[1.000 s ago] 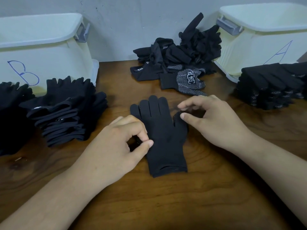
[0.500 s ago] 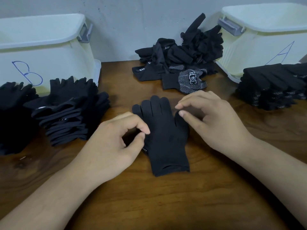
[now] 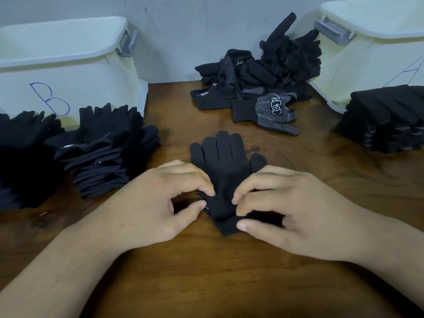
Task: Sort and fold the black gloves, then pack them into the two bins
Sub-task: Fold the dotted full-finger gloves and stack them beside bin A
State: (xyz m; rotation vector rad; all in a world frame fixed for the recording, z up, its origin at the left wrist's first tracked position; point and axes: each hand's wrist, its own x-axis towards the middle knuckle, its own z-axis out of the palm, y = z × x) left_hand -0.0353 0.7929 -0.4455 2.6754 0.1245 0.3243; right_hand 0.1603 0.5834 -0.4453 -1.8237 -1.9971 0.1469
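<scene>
Pinching the wrist end of the black glove (image 3: 226, 161) w/ both hands is the step now. The glove lies flat on the wooden table (image 3: 206, 283), in the middle just in front of the person, fingers pointing away to the wall, thumb sticking out to the right. The left hand (image 3: 156, 203) is closed on the left edge near the cuff, thumb & forefinger squeezing the cloth. The right hand (image 3: 293, 210) grips the cuff corner on the right side, thumb below and fingers on top. Small white dots show along the left edge, so I judge it is the dotted type, maybe two gloves laid together, but this I cannot tell for sure.

To fold well: lift both corners at the same time & same height, bring the cuff forward over the palm to the fingertips, and keep the edges parallel so the layers do not slide apart. Tuck the thumb part in first, otherwise it will stick out of the bundle. Then press the crease flat w/ straight fingers.

After that it probably goes to the dotted stack (image 3: 387, 118) at the right, in front of bin A (image 3: 371, 53), not to the plain stack (image 3: 103, 157) by bin B (image 3: 68, 72). The unsorted pile (image 3: 257, 72) at the back is not small, so approx. mid-task. Whether the bins hold anything I cannot tell.
</scene>
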